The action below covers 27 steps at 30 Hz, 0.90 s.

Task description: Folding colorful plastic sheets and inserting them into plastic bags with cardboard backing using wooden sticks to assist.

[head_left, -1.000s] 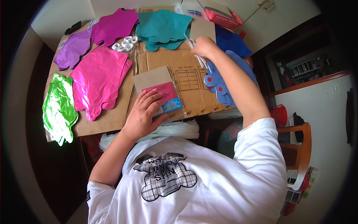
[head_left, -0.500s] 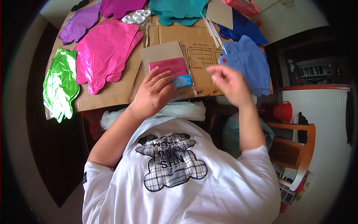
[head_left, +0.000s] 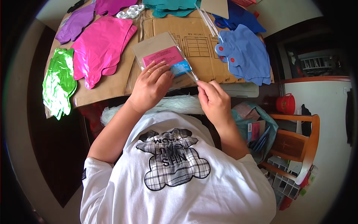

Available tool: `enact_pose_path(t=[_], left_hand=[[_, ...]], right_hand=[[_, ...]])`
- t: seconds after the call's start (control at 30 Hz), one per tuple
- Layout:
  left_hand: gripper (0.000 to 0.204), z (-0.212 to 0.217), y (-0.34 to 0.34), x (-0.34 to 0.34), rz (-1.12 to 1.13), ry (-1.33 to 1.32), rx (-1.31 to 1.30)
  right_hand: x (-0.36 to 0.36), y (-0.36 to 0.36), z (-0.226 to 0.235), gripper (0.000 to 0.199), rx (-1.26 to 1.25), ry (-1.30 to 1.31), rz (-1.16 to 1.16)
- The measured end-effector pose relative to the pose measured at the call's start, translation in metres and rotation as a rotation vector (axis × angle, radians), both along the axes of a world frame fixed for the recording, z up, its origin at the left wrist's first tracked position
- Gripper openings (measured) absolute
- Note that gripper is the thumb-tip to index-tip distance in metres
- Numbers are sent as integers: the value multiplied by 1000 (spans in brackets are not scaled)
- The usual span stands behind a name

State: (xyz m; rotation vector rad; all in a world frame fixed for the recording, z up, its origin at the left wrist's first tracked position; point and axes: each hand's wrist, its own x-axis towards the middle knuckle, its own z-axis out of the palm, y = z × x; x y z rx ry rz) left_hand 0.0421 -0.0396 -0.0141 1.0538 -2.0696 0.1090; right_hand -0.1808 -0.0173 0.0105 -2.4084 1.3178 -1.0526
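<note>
My left hand (head_left: 151, 86) presses flat on a clear packet (head_left: 161, 54) with a brown card backing and a pink and blue label, lying on the cardboard sheet (head_left: 201, 44). My right hand (head_left: 213, 100) sits just right of it, fingers pinched on a thin clear plastic stick (head_left: 189, 72) at the packet's lower right corner. More clear sticks (head_left: 207, 20) lie farther up the cardboard.
Flat foil balloons surround the packet: pink (head_left: 100, 46), purple (head_left: 74, 24), green (head_left: 57, 84), teal (head_left: 167, 5) and blue (head_left: 246, 54). A bundle of white string (head_left: 175, 104) lies at the table's near edge. A wooden chair (head_left: 298, 142) and red cup (head_left: 285, 103) stand right.
My right hand came back from the far side of the cardboard to the packet's lower right corner, holding a clear stick. My left hand stayed on the packet.
</note>
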Motion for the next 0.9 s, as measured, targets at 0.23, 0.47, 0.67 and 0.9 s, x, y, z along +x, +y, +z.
enact_pose_path(t=[0.23,0.47,0.67,0.9], left_hand=[[18,-1,2,-5,14,5,-4],[20,-6,2,-3,-23,-30,7],[19,-6,1,-2,-22,3,28],[19,-8,-2,-1,-65,6,46]], right_hand=[[18,0,-3,20,-17,123,-118],[33,-21,-3,25,87,109,-73],[6,-4,13,27,165,-17,116],[5,-25,1,24,-9,195,76]])
